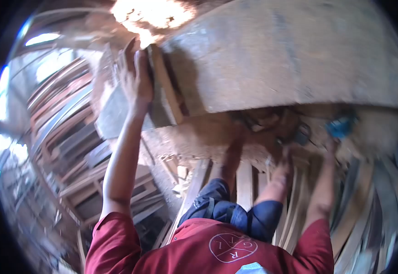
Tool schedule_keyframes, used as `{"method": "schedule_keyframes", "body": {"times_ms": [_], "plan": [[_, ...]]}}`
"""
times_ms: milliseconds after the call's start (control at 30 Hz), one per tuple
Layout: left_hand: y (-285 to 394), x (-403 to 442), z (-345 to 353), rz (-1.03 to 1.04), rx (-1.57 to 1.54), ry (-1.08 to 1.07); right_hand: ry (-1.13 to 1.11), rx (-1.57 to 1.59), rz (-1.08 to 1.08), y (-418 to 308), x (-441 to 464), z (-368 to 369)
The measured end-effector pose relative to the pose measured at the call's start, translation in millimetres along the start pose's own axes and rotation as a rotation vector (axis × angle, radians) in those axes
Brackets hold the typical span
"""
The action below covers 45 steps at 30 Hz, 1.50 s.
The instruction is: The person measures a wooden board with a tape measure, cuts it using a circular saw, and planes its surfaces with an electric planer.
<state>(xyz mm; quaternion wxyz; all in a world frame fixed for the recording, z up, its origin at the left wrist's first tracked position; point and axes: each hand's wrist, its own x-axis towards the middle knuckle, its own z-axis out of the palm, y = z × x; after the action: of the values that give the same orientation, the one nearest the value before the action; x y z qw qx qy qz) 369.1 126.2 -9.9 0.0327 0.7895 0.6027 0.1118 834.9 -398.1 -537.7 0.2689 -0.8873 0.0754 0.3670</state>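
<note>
Stacked timber [59, 105] is filling the left side of this dusty workshop, and a bright patch of light is glaring beyond the far end of the desk [299, 59]. From the head camera, that broad, worn desk is stretching across the upper right, while long planks [295, 205] are lying low around the person's legs.

On the left, a narrow wooden strip [167, 84] is running along the desk's end, its edge casting a shadow over the surface. The person's left hand [137, 81] is lying just beside it, fingers straight and the palm not wrapping around anything; this flat pose is probably serving to steady or press rather than to grip, though whether the skin is touching the wood is not showing clearly.

On the right, the right hand [332, 144] is sitting low, below the desk's near edge, right at a blue object [341, 126]. Blur and shade are hiding its fingers, so I cannot tell whether they are closing on that object or only touching it. Dark, cable-like items [256, 124] are lying nearby under the edge, perhaps being tucked there so that the top is offering more working room.
</note>
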Motion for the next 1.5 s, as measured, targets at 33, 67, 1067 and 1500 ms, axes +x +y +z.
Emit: {"method": "schedule_keyframes", "body": {"times_ms": [33,67,1067,1500], "plan": [[5.3,3.1,-3.6,-0.048,-0.018,-0.003,0.056,-0.029,0.071,12.8,43.2,3.7],[-3.1,2.8,-8.5,-0.058,0.037,0.011,0.096,-0.028,0.133,29.9,80.1,11.8],[25.8,-12.8,18.8,0.077,-0.274,0.350,-0.020,-0.211,-0.639,-196.7,-424.6,-124.5],[40.4,-173.2,-172.6,0.583,-1.277,-0.680,-0.699,-0.655,-1.177,-420.4,-735.5,-156.4]]}}
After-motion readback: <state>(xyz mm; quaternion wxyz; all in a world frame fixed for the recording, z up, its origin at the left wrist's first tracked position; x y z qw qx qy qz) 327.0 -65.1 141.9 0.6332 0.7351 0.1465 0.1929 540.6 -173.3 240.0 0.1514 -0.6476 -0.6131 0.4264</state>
